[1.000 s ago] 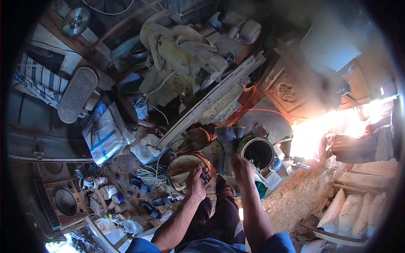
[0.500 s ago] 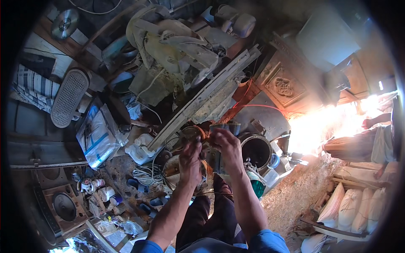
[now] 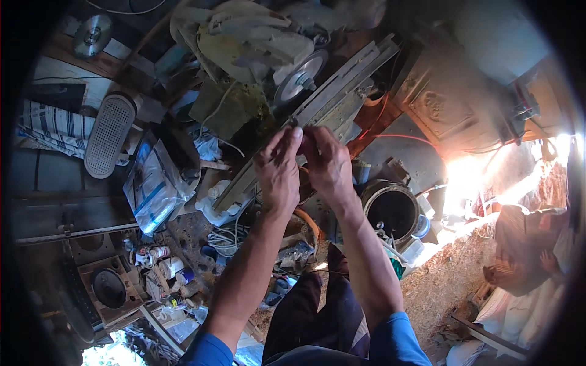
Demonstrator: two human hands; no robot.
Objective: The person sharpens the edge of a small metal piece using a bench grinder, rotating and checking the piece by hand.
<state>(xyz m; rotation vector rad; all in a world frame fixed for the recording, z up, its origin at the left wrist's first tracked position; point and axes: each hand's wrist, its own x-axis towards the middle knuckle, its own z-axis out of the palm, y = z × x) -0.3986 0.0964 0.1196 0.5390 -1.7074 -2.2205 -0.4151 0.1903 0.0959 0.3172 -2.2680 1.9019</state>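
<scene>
My left hand (image 3: 279,168) and my right hand (image 3: 329,163) are raised side by side over the long grey metal rail (image 3: 357,73). The left thumb and fingers press together in a pinch. Close beside them, the right fingers are curled inward. A tiny dark piece seems to sit at the left fingertips, too small to name. Just beyond the hands is a round disc (image 3: 300,76) with a threaded shaft and nut at its centre. Below, between my forearms, an orange curved band (image 3: 312,223) shows in part.
A wide dark round container (image 3: 392,212) stands right of my right forearm. Left lie a clear plastic bag (image 3: 152,192), a white jug (image 3: 217,204) and coiled cable (image 3: 226,241). A red cord (image 3: 409,138) crosses behind. Another person (image 3: 528,244) is at the far right.
Both hands have moved up and away from me, from the round orange-edged thing to the rail near the disc. The disc and its shaft now show plainly. The person at right has shifted.
</scene>
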